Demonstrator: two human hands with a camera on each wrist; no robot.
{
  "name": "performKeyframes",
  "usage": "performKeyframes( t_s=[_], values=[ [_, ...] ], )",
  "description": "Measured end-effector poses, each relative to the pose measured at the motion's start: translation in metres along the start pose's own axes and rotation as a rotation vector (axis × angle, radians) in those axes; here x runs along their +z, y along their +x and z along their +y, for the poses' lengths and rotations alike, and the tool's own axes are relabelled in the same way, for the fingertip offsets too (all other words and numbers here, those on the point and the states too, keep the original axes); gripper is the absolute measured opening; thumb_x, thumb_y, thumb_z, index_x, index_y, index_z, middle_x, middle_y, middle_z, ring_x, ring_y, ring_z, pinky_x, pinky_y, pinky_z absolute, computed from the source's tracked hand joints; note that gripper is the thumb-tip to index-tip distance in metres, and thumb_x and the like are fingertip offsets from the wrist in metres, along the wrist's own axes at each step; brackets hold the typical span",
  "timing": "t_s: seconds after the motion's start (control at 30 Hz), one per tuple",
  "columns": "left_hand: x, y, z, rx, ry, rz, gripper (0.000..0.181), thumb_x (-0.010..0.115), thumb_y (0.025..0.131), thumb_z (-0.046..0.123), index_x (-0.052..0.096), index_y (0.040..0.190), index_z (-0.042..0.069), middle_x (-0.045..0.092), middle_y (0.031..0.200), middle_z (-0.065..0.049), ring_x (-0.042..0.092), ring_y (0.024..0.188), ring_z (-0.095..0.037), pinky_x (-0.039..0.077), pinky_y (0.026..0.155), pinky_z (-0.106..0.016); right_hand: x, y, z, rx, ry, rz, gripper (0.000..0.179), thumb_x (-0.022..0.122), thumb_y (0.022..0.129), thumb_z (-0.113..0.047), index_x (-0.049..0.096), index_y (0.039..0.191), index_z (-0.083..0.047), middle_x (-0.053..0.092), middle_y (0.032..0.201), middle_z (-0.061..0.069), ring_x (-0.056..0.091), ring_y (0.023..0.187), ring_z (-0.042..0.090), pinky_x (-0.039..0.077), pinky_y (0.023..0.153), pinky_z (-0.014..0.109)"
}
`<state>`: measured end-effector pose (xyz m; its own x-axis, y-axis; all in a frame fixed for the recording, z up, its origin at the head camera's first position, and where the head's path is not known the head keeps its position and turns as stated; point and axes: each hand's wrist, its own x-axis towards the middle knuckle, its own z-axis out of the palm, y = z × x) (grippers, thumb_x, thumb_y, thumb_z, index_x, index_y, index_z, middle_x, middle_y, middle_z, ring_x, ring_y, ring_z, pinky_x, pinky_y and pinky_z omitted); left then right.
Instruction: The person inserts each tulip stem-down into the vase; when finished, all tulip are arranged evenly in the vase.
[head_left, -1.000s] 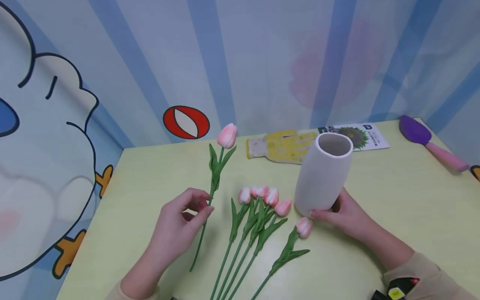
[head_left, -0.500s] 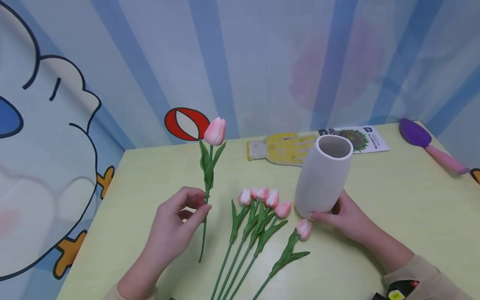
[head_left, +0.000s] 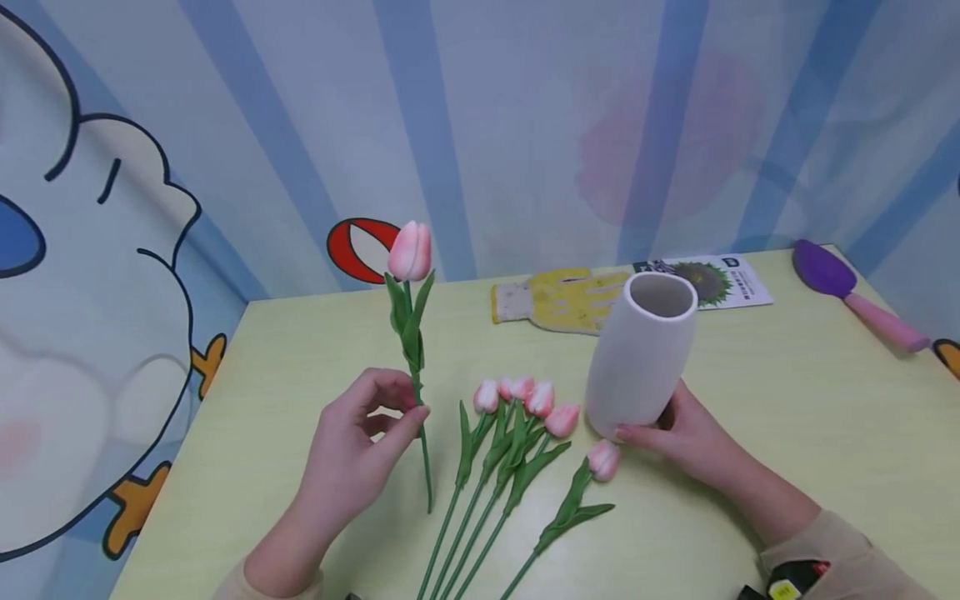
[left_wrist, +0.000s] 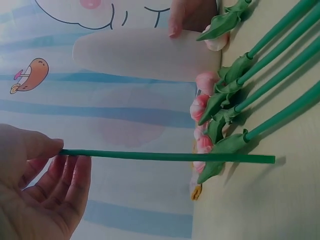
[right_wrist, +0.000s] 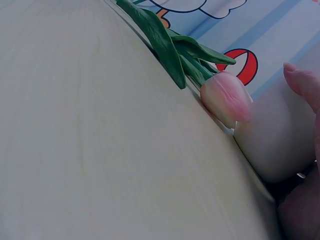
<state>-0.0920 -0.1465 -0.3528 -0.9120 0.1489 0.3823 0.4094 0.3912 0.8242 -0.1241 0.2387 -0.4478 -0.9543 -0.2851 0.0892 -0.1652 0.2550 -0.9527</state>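
Note:
Between thumb and fingers, my left hand [head_left: 367, 454] pinches a pink tulip [head_left: 410, 252] by its green stem [left_wrist: 150, 155], bloom up and nearly upright above the table. My right hand [head_left: 693, 437] grips the lower part of a white vase [head_left: 641, 358], thumb at its base in front; the vase leans a little to the right, its mouth facing up. Several pink tulips [head_left: 517, 433] lie fanned out between the hands. A single tulip [head_left: 602, 460] lies apart from them, its bloom close to the vase's base, as the right wrist view [right_wrist: 226, 97] also shows.
At the back of the table [head_left: 300, 333] lie a yellow and white work glove [head_left: 566, 300], partly behind the vase, and a packet with a cactus-like picture [head_left: 731, 282]. A purple scoop with a pink handle [head_left: 825, 268] rests at the far right. A printed curtain [head_left: 525, 125] rises behind.
The tulip in my left hand has swung from leaning right to nearly upright, its bloom shifting left and its stem end right. My right hand and the vase stay nearly still.

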Motion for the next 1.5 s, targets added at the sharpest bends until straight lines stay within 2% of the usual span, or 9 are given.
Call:
performKeyframes(
  t_s=[0.23,0.5,0.73,0.87,1.03,1.37,1.5],
  values=[
    [0.004,0.007,0.005,0.038,-0.071,0.006,0.026,0.076,0.088,-0.007,0.064,0.109,0.003,0.069,0.093,-0.011,0.069,0.081,-0.014,0.063,0.067,-0.031,0.001,0.001,0.0,0.006,-0.006,0.006,0.087,0.083,0.086,-0.011,0.03,0.155,-0.012,0.048,0.15,0.014,0.053,0.129,0.007,0.04,0.105,0.012],
    [0.014,0.02,0.016,0.078,-0.139,0.0,0.026,0.075,0.089,-0.006,0.063,0.11,0.003,0.069,0.097,-0.009,0.069,0.085,-0.017,0.064,0.071,-0.032,0.0,0.001,0.002,0.013,-0.01,0.017,0.088,0.084,0.085,-0.012,0.031,0.155,-0.012,0.05,0.15,0.013,0.053,0.132,0.017,0.04,0.105,0.013],
    [0.018,0.026,0.019,0.039,-0.221,-0.005,0.027,0.073,0.088,-0.011,0.062,0.11,-0.001,0.066,0.096,-0.018,0.069,0.084,-0.016,0.064,0.069,-0.032,0.004,0.001,-0.001,0.011,0.013,0.022,0.087,0.084,0.085,-0.012,0.032,0.154,-0.01,0.052,0.148,0.015,0.053,0.133,0.032,0.041,0.105,0.014],
    [0.02,0.029,0.02,0.037,-0.254,-0.004,0.026,0.073,0.089,-0.011,0.062,0.11,-0.001,0.066,0.097,-0.014,0.068,0.084,-0.016,0.064,0.07,-0.033,0.003,0.0,-0.002,0.024,0.01,0.02,0.089,0.085,0.084,-0.014,0.031,0.155,-0.012,0.052,0.148,0.014,0.051,0.135,0.035,0.04,0.105,0.014],
    [0.027,0.034,0.026,0.077,-0.296,-0.017,0.028,0.071,0.088,-0.014,0.062,0.111,-0.001,0.066,0.099,-0.008,0.068,0.085,-0.014,0.064,0.071,-0.032,-0.002,0.0,0.0,0.019,-0.004,0.019,0.091,0.086,0.084,-0.015,0.03,0.156,-0.015,0.05,0.15,0.011,0.049,0.137,0.034,0.039,0.106,0.014],
    [0.043,0.044,0.04,0.169,-0.306,-0.04,0.028,0.07,0.088,-0.016,0.061,0.11,-0.002,0.065,0.102,-0.013,0.066,0.087,-0.012,0.064,0.07,-0.031,-0.001,-0.001,-0.002,0.029,-0.003,0.017,0.089,0.084,0.086,-0.015,0.03,0.156,-0.014,0.049,0.151,0.013,0.049,0.138,0.036,0.039,0.107,0.018],
    [0.05,0.047,0.046,0.216,-0.315,-0.052,0.027,0.07,0.088,-0.015,0.061,0.109,-0.002,0.064,0.1,-0.016,0.067,0.086,-0.015,0.064,0.07,-0.031,-0.001,-0.001,-0.002,0.018,-0.007,0.023,0.088,0.085,0.086,-0.015,0.031,0.156,-0.014,0.05,0.15,0.013,0.05,0.137,0.035,0.039,0.108,0.019]
  ],
)
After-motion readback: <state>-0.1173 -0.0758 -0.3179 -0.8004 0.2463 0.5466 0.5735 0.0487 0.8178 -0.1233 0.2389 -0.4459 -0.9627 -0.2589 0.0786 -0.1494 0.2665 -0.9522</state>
